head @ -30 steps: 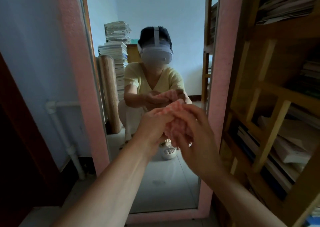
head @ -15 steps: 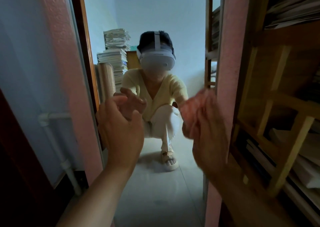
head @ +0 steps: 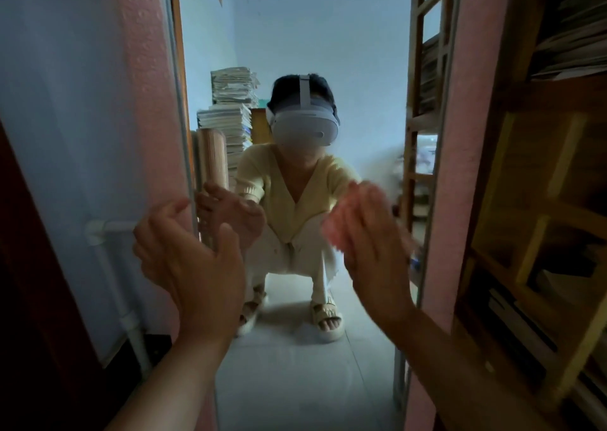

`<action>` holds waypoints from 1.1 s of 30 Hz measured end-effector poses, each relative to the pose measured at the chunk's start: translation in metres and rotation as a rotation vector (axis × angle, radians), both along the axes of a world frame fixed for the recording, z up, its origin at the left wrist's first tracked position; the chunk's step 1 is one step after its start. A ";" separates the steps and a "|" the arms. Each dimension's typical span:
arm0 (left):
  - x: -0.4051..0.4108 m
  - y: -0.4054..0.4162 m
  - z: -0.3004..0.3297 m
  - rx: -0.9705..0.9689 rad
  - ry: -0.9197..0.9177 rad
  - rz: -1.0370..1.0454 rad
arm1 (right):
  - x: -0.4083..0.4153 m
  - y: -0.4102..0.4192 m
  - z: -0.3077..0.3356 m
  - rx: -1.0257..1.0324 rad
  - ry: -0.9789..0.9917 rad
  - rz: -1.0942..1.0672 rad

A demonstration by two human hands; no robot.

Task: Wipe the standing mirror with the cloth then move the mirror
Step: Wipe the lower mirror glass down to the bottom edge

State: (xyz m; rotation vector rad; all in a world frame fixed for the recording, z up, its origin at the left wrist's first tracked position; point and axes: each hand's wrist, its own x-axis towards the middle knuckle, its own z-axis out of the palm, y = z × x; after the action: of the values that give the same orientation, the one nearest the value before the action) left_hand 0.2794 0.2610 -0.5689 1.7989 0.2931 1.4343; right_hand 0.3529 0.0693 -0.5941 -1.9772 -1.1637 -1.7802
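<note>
Straight ahead of me stands the mirror (head: 295, 52), its pink textured frame upright between a blue wall and a wooden bookshelf (head: 542, 200).

My right hand (head: 374, 250) presses the pink cloth (head: 338, 223) flat to the glass, fingers straight and together; my left hand (head: 190, 259) hangs just beside the left frame edge, fingers loosely curved, touching nothing I can confirm. I read no writing.
</note>
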 end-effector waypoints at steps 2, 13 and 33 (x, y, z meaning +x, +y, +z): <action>0.003 0.014 -0.009 -0.039 0.024 0.050 | -0.007 0.004 -0.052 -0.110 0.281 0.042; 0.034 0.042 -0.028 -0.334 0.080 -0.160 | 0.018 0.035 0.010 0.199 0.195 -0.065; 0.034 0.072 -0.046 -0.480 0.196 -0.350 | 0.003 0.162 -0.014 0.104 0.270 0.195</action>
State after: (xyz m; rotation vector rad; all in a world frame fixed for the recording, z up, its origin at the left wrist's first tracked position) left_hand 0.3134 0.3330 -0.6153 1.5010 0.3658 0.8562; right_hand 0.3557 0.2317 -0.6078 -1.9000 -1.1086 -1.4000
